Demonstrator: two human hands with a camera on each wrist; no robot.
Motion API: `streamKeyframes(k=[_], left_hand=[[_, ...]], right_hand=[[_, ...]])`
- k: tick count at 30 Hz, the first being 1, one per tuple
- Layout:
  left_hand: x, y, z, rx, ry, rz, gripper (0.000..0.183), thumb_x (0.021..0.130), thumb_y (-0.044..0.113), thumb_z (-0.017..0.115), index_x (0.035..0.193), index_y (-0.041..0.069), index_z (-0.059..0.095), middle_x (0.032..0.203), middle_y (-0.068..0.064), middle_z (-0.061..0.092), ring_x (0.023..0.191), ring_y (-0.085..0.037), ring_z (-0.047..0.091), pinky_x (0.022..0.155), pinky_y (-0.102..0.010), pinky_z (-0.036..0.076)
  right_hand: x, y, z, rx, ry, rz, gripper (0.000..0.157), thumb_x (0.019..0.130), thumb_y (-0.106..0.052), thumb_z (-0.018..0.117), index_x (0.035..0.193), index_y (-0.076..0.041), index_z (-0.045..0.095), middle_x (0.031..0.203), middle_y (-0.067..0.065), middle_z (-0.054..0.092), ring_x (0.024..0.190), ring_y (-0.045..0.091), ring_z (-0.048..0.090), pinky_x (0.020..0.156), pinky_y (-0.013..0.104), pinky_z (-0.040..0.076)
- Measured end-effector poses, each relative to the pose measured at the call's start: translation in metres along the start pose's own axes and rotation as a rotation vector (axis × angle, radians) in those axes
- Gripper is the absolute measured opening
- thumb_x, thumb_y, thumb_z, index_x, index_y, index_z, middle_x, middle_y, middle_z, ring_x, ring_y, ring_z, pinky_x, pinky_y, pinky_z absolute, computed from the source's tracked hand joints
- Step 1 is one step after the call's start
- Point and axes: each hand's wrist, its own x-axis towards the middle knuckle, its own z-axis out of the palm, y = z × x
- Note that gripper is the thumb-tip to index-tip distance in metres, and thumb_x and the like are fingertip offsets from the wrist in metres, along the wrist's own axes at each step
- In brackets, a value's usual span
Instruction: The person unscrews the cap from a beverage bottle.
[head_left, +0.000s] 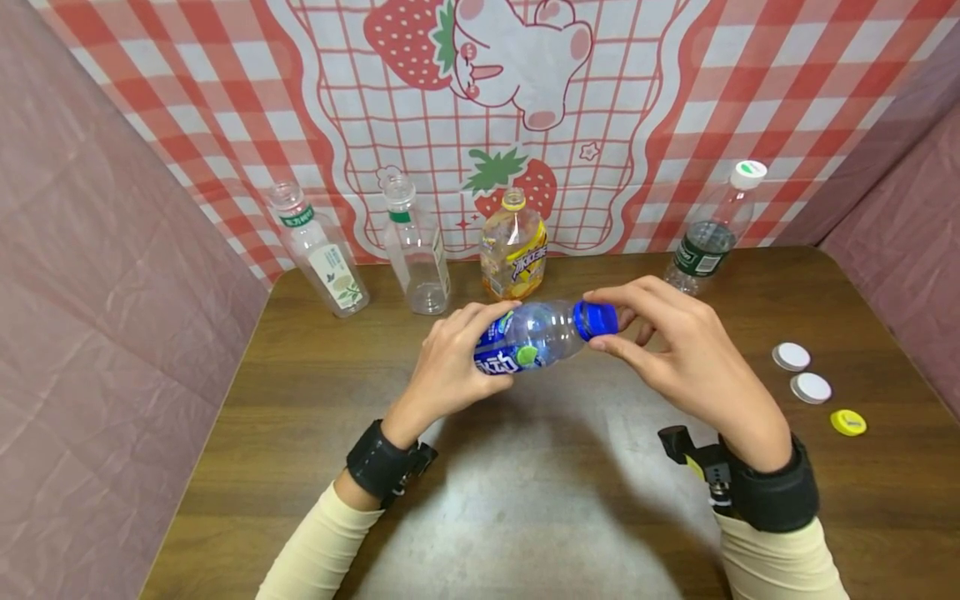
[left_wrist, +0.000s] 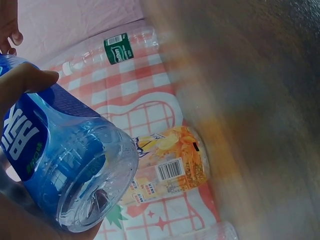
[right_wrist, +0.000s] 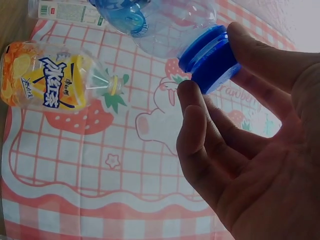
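Observation:
A clear plastic bottle with a blue lime-printed label lies nearly level above the table, its base toward the left. My left hand grips it around the label; the left wrist view shows the thumb across the bottle. At the neck, my right hand pinches the blue cap between thumb and fingers. Seen from the right wrist, the blue cap is at the bottle mouth, with a paler band between it and the lower ring. Whether the cap is still threaded on, I cannot tell.
Along the back stand two uncapped clear bottles, an uncapped orange-labelled bottle and a white-capped, green-labelled bottle. Two white caps and a yellow cap lie on the wooden table at right. A checked cloth hangs behind.

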Motion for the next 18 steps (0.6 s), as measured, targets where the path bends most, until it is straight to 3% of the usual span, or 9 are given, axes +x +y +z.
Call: streamKeyframes(k=[11, 14, 18], left_hand=[[0.0, -0.0002, 0.0, -0.029, 0.0, -0.009, 0.093, 0.064, 0.031, 0.092, 0.148, 0.029, 0.053, 0.125, 0.0, 0.066, 0.115, -0.018, 0.063, 0.092, -0.044, 0.05], [0.0001, -0.0004, 0.0001, -0.026, 0.007, -0.005, 0.093, 0.064, 0.031, 0.093, 0.148, 0.029, 0.053, 0.124, 0.0, 0.067, 0.114, -0.019, 0.063, 0.093, -0.044, 0.05], [0.0002, -0.0007, 0.0005, 0.007, 0.027, 0.005, 0.094, 0.063, 0.03, 0.095, 0.148, 0.028, 0.054, 0.122, 0.0, 0.067, 0.112, -0.02, 0.063, 0.095, -0.046, 0.049]], right_hand=[[0.0015, -0.0024, 0.0014, 0.001, 0.043, 0.049, 0.067, 0.075, -0.011, 0.092, 0.137, -0.012, 0.065, 0.105, 0.003, 0.073, 0.078, 0.007, 0.062, 0.07, 0.008, 0.048], [0.0009, -0.0032, 0.0013, -0.015, 0.044, 0.127, 0.057, 0.083, -0.02, 0.087, 0.135, -0.011, 0.064, 0.1, 0.005, 0.074, 0.075, 0.008, 0.062, 0.067, 0.011, 0.049], [0.0008, -0.0048, 0.0026, -0.062, 0.004, 0.293, 0.038, 0.097, -0.041, 0.069, 0.123, -0.012, 0.067, 0.085, 0.0, 0.075, 0.068, 0.007, 0.061, 0.061, 0.022, 0.045]])
